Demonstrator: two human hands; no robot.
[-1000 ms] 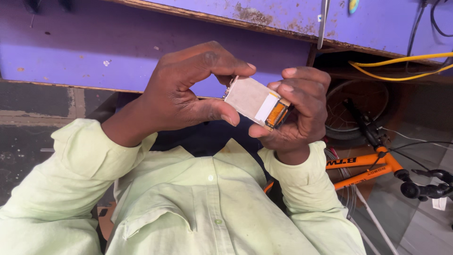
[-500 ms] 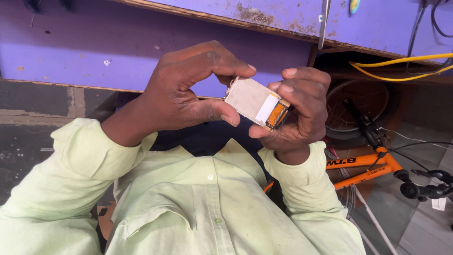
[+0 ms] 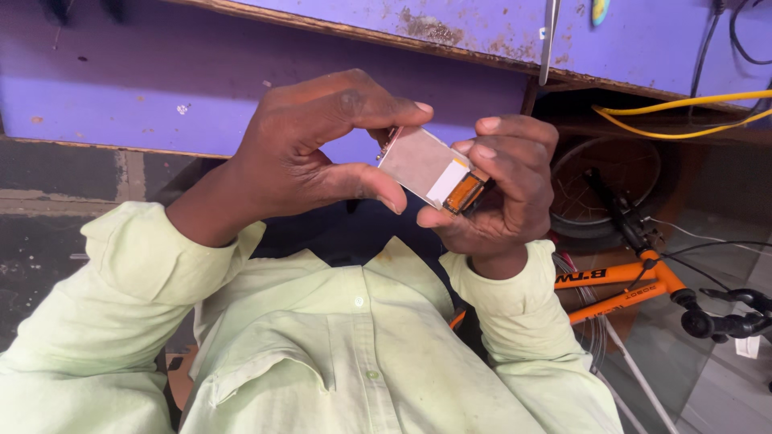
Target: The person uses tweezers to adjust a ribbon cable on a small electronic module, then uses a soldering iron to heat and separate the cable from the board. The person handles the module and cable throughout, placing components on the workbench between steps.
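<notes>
head view: both hands' grip pinching small screen panel [image 3: 430, 169], orange bike [image 3: 635, 281] & yellow cable [image 3: 683, 104] nearby

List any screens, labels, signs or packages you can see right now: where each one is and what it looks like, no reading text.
Small display panel: pinched between the left hand and right hand, thin rectangle, grey-silver face, white strip and orange flex ribbon at its right end.
Frame lettering on the orange bicycle: right of the right sleeve, dark letters on the orange tubes.
White tag: far right edge near the black handlebar, small and pale.
No packages or signs.
</notes>
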